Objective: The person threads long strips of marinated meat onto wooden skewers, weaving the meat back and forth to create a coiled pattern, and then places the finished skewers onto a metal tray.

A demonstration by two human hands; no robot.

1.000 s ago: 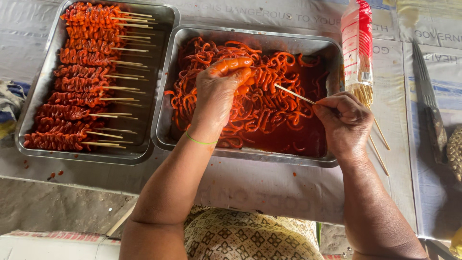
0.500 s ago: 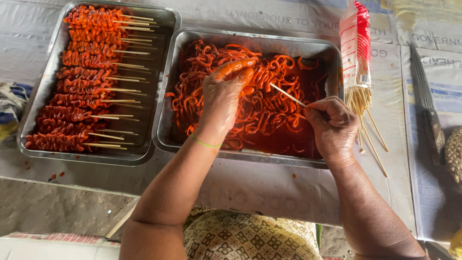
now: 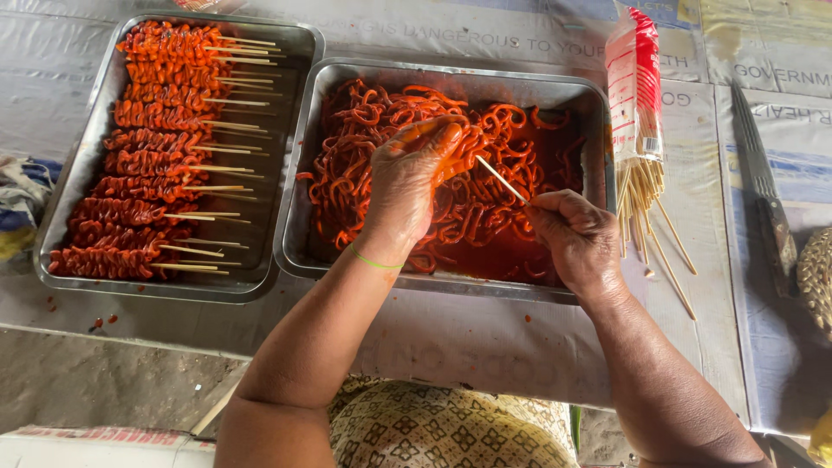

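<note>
One red-white skewer packet [image 3: 635,87], right of tray [image 3: 451,71]

knife [image 3: 763,186] handle blurred, basket [image 3: 816,277] cut off

Soft, even daylight, faint shadows, mild glare on the metal tray rims [image 3: 451,71], sharp focus.

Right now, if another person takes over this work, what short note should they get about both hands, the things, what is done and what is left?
Left hand: sauce-coated, in the right tray, gripping red strips.
Right hand: holds a bare skewer pointed at the left hand.
Done: rows of filled skewers lie in the left tray.
Left: many loose strips in sauce; spare sticks in the packet to the right; a knife lies further right.
</note>
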